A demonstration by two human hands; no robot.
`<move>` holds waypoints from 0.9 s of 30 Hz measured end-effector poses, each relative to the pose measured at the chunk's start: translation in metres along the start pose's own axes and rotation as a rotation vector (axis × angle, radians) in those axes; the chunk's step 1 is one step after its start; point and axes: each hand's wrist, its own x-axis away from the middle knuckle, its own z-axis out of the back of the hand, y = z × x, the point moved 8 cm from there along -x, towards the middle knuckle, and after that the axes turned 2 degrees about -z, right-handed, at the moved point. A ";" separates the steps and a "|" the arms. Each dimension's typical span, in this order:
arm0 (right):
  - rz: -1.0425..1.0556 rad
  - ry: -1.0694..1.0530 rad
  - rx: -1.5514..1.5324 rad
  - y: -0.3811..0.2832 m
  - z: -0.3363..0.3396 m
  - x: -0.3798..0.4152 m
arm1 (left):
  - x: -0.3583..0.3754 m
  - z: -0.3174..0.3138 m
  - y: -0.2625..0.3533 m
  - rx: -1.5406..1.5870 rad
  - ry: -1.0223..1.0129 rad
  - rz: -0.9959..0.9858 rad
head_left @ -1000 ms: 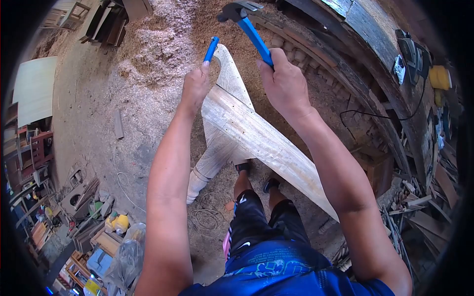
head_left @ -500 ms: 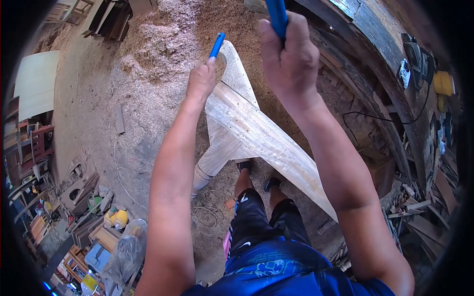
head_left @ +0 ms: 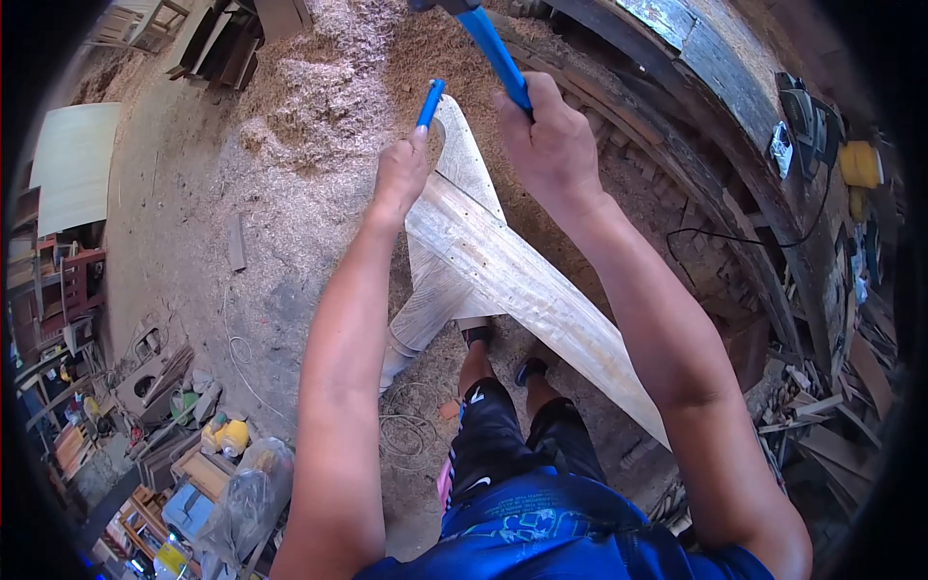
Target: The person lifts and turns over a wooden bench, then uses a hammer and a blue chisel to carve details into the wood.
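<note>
Right hand (head_left: 549, 145): closed around blue hammer handle (head_left: 498, 56), lower than half a second ago, mid-swing. Left hand (head_left: 400, 174): unmoved, gripping blue chisel (head_left: 429, 102) against wooden frame (head_left: 483, 256); a strike looks imminent.

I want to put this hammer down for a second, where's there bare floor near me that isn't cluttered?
Bare floor lies left of the left hand: the sawdust-covered ground between the crossed wooden boards and the small wood offcut. It is crowded lower left with bottles and boxes, and at right with scrap wood. The right hand holds the hammer.
</note>
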 end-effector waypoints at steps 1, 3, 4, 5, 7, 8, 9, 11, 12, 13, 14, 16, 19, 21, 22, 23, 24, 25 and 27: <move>0.000 0.002 0.002 0.002 0.002 0.003 | 0.003 0.001 0.007 -0.020 -0.006 -0.007; -0.068 -0.006 0.022 0.010 0.005 0.011 | 0.004 -0.008 -0.001 -0.037 -0.007 -0.039; -0.070 -0.004 0.023 0.012 0.007 0.014 | 0.004 -0.011 -0.003 -0.053 -0.005 -0.069; -0.078 -0.011 0.027 0.014 0.008 0.017 | 0.005 -0.012 -0.002 -0.053 -0.007 -0.071; -0.092 -0.018 0.032 0.018 0.009 0.020 | 0.007 -0.013 -0.005 -0.027 0.000 -0.020; -0.104 -0.025 0.030 0.020 0.009 0.022 | 0.009 -0.013 -0.003 -0.027 -0.005 -0.020; -0.115 -0.032 0.028 0.022 0.009 0.023 | 0.010 -0.012 -0.003 0.001 -0.004 -0.005; -0.085 0.008 0.028 0.023 0.011 0.024 | 0.010 -0.012 -0.004 0.028 -0.007 0.009; -0.050 0.045 0.026 0.021 0.013 0.024 | 0.010 -0.011 -0.004 -0.016 0.013 -0.009; -0.052 0.044 0.025 0.020 0.013 0.025 | 0.010 -0.010 -0.004 -0.060 0.034 -0.026; -0.050 0.046 0.024 0.019 0.013 0.025 | 0.010 -0.010 -0.004 -0.061 0.034 -0.027; -0.048 0.047 0.024 0.017 0.015 0.024 | 0.010 -0.011 -0.004 -0.037 0.025 -0.029; -0.102 -0.026 -0.001 0.018 0.009 0.022 | 0.009 -0.012 -0.002 -0.026 0.026 -0.024; -0.027 0.059 0.022 0.012 0.013 0.020 | 0.008 -0.012 -0.002 -0.033 0.028 -0.036; -0.028 0.058 0.022 0.011 0.013 0.019 | 0.008 -0.012 -0.001 -0.041 0.030 -0.048; -0.018 0.062 0.020 0.009 0.013 0.018 | 0.008 -0.013 -0.002 -0.040 0.029 -0.046; -0.008 0.067 0.018 0.008 0.014 0.017 | 0.007 -0.013 -0.002 -0.041 0.030 -0.040; -0.010 0.066 0.017 0.007 0.014 0.016 | 0.007 -0.013 -0.003 -0.042 0.031 -0.035; 0.006 0.072 0.003 0.004 0.015 0.014 | 0.008 -0.012 0.000 -0.043 0.041 -0.050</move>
